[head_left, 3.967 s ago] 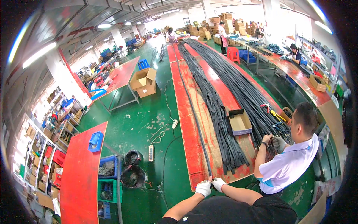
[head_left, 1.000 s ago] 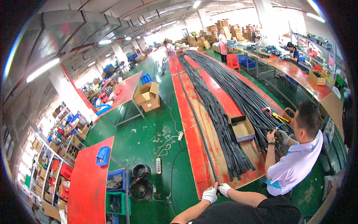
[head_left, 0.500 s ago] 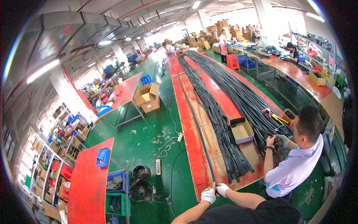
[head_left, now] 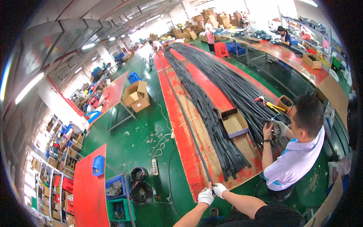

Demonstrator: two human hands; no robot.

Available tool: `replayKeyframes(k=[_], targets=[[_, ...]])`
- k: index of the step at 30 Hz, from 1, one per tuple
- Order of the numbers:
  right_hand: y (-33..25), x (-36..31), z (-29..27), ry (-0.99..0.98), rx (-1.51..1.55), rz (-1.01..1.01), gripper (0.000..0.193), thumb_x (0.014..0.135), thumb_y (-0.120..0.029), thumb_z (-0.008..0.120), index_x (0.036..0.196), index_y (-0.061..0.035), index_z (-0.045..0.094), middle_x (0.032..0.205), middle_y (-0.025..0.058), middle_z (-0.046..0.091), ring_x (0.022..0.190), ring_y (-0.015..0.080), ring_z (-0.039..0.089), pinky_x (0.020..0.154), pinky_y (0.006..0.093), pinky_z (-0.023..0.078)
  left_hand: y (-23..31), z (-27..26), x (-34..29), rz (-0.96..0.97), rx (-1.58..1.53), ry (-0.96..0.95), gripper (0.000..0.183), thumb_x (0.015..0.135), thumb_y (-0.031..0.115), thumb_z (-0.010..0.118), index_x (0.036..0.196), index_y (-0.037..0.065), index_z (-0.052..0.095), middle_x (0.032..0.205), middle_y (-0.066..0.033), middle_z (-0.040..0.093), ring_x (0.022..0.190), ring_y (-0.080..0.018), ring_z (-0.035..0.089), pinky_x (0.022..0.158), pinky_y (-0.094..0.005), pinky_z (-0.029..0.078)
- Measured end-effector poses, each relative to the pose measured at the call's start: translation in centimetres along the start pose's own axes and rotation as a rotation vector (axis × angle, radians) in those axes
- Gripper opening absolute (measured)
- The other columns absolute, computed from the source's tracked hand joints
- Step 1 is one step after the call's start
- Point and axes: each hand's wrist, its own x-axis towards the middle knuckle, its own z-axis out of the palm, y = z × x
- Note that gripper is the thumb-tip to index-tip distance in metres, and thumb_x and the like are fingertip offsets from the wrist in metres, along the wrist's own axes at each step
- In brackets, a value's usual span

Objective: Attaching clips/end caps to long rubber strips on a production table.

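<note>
My left hand [head_left: 206, 196], in a white glove with bare fingertips, is closed at the near end of a long black cable-like strip [head_left: 187, 123]. Beside it my right hand [head_left: 219, 190], gloved the same way, has its fingers pinched together at the same end. A small blue bit shows between the hands; what it belongs to is too small to tell. From my hands the strip runs along the left side of the long red table [head_left: 177, 151] to its far end. A flat bundle of black strips [head_left: 215, 143] lies just right of it.
An open cardboard box [head_left: 235, 124] stands on the strips. To my right a co-worker [head_left: 297, 155] handles black strips near yellow-handled pliers [head_left: 275, 106]. Another person [head_left: 156, 45] leans at the far end. Left are black buckets [head_left: 141, 192], a power strip [head_left: 155, 166] and a red side table [head_left: 89, 189].
My view has turned, so the scene sits further left and slightly higher. My hands stay together at the strip's end. The far person now shows more clearly, leaning over the table end.
</note>
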Motion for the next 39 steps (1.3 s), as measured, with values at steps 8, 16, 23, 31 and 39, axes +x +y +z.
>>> replayKeyframes(k=[8,16,23,31,39], targets=[[2.0,1.5,1.9,0.043,0.110,0.058,0.036,0.102,-0.013,0.054,0.130,0.0055,0.067,0.121,0.0198,0.075,0.104,0.0277,0.072,0.090,0.0379,0.056,-1.3,1.1,0.5,0.031,-0.079,0.018,0.084,0.091,0.033,0.069,0.163,0.008,0.036,0.111,-0.0227,0.070,0.094,-0.0407,0.073,0.082,-0.0519,0.059],[6.1,3.8,3.3,0.091,0.211,0.039,0.034,0.105,-0.013,0.057,0.132,0.0059,0.066,0.121,0.0187,0.074,0.105,0.0261,0.070,0.086,0.0371,0.056,-2.2,3.3,0.3,0.012,-0.111,0.039,0.087,0.090,0.032,0.070,0.165,0.008,0.033,0.112,-0.0215,0.070,0.094,-0.0395,0.073,0.082,-0.0506,0.059],[3.4,2.2,4.5,0.108,0.370,0.222,0.035,0.104,-0.014,0.055,0.131,0.0055,0.067,0.105,0.0138,0.076,0.082,0.0205,0.069,0.065,0.0347,0.054,-4.0,4.9,0.2,-0.004,-0.193,-0.008,0.091,0.088,0.034,0.072,0.167,0.011,0.031,0.113,-0.0217,0.069,0.096,-0.0392,0.073,0.085,-0.0499,0.060],[4.3,2.2,3.7,0.187,-0.157,-0.015,0.033,0.104,-0.029,0.061,0.105,0.0026,0.074,0.097,0.0241,0.075,0.091,0.0352,0.072,0.084,0.0440,0.053,-3.6,5.4,0.6,-0.006,-0.113,0.064,0.089,0.088,0.032,0.074,0.165,0.011,0.035,0.112,-0.0201,0.070,0.095,-0.0385,0.073,0.083,-0.0495,0.060],[5.9,-4.0,4.7,0.196,-0.310,-0.067,0.038,0.101,-0.034,0.061,0.106,0.0016,0.073,0.105,0.0298,0.073,0.103,0.0468,0.070,0.087,0.0467,0.054,-3.1,3.3,0.1,-0.021,-0.057,0.020,0.081,0.089,0.025,0.070,0.163,0.010,0.040,0.114,-0.0191,0.071,0.098,-0.0378,0.074,0.084,-0.0481,0.060]])
